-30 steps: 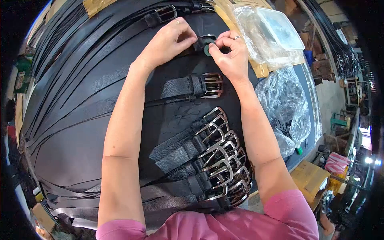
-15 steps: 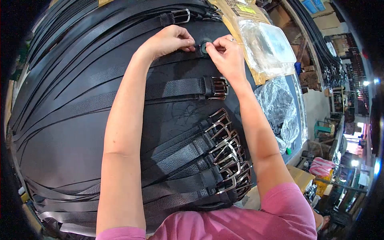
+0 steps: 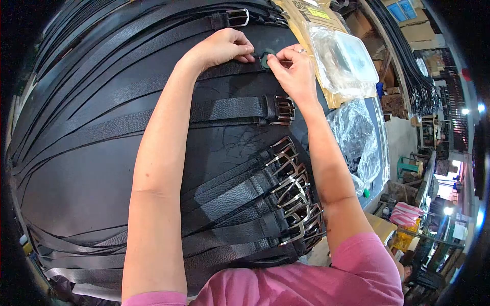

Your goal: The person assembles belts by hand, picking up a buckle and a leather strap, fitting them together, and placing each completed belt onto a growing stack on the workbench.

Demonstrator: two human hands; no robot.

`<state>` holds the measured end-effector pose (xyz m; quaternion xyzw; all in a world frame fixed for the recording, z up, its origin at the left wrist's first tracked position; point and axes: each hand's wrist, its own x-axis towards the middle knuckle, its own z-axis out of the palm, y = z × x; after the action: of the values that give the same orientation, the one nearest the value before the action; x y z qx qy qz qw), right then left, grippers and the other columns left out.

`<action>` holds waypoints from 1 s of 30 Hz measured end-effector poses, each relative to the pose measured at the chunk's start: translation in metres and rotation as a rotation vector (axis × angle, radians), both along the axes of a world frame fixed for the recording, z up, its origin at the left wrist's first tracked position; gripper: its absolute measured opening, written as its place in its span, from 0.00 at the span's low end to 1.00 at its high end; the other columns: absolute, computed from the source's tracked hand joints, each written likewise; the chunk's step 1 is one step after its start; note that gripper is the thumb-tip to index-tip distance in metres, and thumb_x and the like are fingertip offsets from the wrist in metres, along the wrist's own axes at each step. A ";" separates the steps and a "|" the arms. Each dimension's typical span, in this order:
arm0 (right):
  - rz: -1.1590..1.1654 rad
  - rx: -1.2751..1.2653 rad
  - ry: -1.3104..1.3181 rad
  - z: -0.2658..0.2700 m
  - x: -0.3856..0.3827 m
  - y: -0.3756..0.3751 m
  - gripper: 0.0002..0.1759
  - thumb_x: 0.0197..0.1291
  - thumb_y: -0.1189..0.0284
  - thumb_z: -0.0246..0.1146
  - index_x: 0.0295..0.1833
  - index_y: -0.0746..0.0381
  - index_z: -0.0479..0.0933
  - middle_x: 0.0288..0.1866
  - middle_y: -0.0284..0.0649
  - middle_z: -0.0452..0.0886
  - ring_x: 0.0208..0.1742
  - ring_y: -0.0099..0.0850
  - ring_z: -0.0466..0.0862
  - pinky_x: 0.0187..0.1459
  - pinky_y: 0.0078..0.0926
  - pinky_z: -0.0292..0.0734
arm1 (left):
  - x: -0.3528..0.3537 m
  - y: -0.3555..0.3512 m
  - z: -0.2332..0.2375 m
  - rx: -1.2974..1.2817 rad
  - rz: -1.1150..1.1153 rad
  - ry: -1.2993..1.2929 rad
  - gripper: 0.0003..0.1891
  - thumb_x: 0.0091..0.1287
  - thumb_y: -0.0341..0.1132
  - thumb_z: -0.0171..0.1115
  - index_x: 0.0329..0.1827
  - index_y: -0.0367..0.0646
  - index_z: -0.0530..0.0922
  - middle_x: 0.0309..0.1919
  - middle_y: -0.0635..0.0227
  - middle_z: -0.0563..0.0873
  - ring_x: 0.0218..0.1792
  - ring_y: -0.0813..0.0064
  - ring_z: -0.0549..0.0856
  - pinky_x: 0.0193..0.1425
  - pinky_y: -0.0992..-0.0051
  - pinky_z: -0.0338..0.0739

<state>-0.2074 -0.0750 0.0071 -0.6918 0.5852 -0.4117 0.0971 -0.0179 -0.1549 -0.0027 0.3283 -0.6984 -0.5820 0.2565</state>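
At the top centre, my left hand (image 3: 227,48) is closed in a pinch at the buckle end of a black belt (image 3: 219,70); what its fingertips hold is too small to make out. My right hand (image 3: 293,66) is pinched just right of it, thumb and fingers against a small dark green round piece (image 3: 265,58). The belt's end runs to this piece between both hands. Below them lies another black belt (image 3: 229,108) with a metal buckle (image 3: 284,109). Above my left hand is a belt with a single silver buckle (image 3: 238,18).
Several belts with silver buckles (image 3: 293,199) are piled at the lower centre. Long black straps (image 3: 76,97) fan out at the left. To the right lie a plastic container (image 3: 356,56) in clear wrap, crumpled clear plastic (image 3: 354,137) and a strap rack (image 3: 413,76).
The view has shifted slightly. My left hand has moved a little away from the green piece, leaving a small gap, while my right hand stays pinched beside it.
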 end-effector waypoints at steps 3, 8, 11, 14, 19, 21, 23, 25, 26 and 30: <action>-0.001 0.009 0.004 0.001 0.001 0.000 0.12 0.48 0.69 0.69 0.26 0.68 0.80 0.28 0.45 0.76 0.32 0.36 0.79 0.33 0.30 0.74 | 0.000 0.000 0.000 -0.017 0.005 -0.007 0.12 0.70 0.36 0.58 0.44 0.33 0.78 0.37 0.59 0.86 0.41 0.74 0.85 0.50 0.77 0.79; 0.007 -0.003 -0.014 0.001 0.001 0.001 0.12 0.49 0.69 0.69 0.26 0.68 0.80 0.28 0.45 0.76 0.31 0.36 0.79 0.32 0.31 0.74 | 0.001 0.001 0.000 -0.041 0.008 -0.025 0.12 0.70 0.36 0.57 0.45 0.33 0.78 0.37 0.59 0.86 0.41 0.73 0.86 0.49 0.77 0.80; 0.009 -0.002 -0.012 0.001 0.001 0.001 0.12 0.49 0.70 0.69 0.26 0.69 0.80 0.28 0.44 0.76 0.30 0.36 0.79 0.31 0.30 0.74 | 0.000 0.001 0.001 -0.042 0.016 -0.013 0.12 0.70 0.36 0.57 0.44 0.33 0.78 0.36 0.60 0.86 0.41 0.73 0.86 0.49 0.76 0.80; 0.012 0.009 -0.017 0.004 0.001 0.003 0.12 0.50 0.70 0.69 0.27 0.69 0.80 0.28 0.44 0.76 0.29 0.34 0.78 0.30 0.28 0.73 | 0.000 0.000 -0.002 -0.016 0.033 0.015 0.12 0.70 0.35 0.58 0.44 0.33 0.78 0.36 0.60 0.86 0.41 0.72 0.86 0.48 0.76 0.80; 0.017 0.006 -0.111 0.011 -0.012 0.012 0.11 0.54 0.70 0.69 0.31 0.68 0.82 0.30 0.40 0.81 0.28 0.26 0.79 0.30 0.24 0.74 | -0.001 -0.002 -0.004 -0.055 0.045 -0.010 0.15 0.65 0.38 0.65 0.46 0.33 0.79 0.36 0.61 0.86 0.40 0.75 0.85 0.47 0.78 0.79; 0.059 0.140 -0.259 0.016 -0.022 0.025 0.09 0.55 0.71 0.69 0.34 0.67 0.83 0.31 0.39 0.83 0.29 0.23 0.80 0.32 0.22 0.75 | -0.005 0.004 -0.001 -0.194 0.076 -0.127 0.19 0.60 0.40 0.70 0.46 0.34 0.80 0.36 0.63 0.85 0.39 0.75 0.84 0.47 0.77 0.78; 0.112 0.233 -0.528 0.030 -0.036 0.050 0.09 0.56 0.74 0.68 0.40 0.68 0.83 0.32 0.38 0.86 0.30 0.22 0.83 0.35 0.19 0.77 | -0.017 0.013 0.006 -0.347 0.086 -0.249 0.23 0.54 0.43 0.75 0.46 0.34 0.81 0.36 0.65 0.85 0.39 0.75 0.83 0.46 0.76 0.77; 0.085 0.330 -0.609 0.058 -0.060 0.085 0.13 0.57 0.76 0.67 0.48 0.70 0.80 0.34 0.41 0.85 0.30 0.25 0.83 0.36 0.20 0.77 | -0.029 0.020 0.018 -0.492 0.098 -0.334 0.26 0.50 0.45 0.77 0.45 0.35 0.81 0.36 0.66 0.85 0.38 0.76 0.81 0.45 0.75 0.76; 0.081 0.378 -0.647 0.072 -0.074 0.109 0.16 0.58 0.76 0.66 0.51 0.70 0.78 0.35 0.43 0.84 0.31 0.26 0.82 0.37 0.21 0.77 | -0.029 0.025 0.020 -0.549 0.108 -0.351 0.26 0.49 0.45 0.78 0.45 0.36 0.81 0.35 0.67 0.84 0.37 0.76 0.81 0.45 0.75 0.76; -0.113 0.323 -0.864 0.096 -0.174 0.211 0.11 0.61 0.76 0.64 0.48 0.68 0.77 0.35 0.40 0.81 0.31 0.24 0.80 0.33 0.21 0.74 | -0.029 0.020 0.018 -0.540 0.072 -0.304 0.18 0.52 0.37 0.75 0.40 0.36 0.77 0.30 0.70 0.79 0.32 0.79 0.75 0.39 0.77 0.70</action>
<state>-0.3818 0.1362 0.1028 -0.3999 0.5847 -0.5702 0.4160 -0.0470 -0.1346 0.0151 0.3560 -0.8460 -0.3102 0.2475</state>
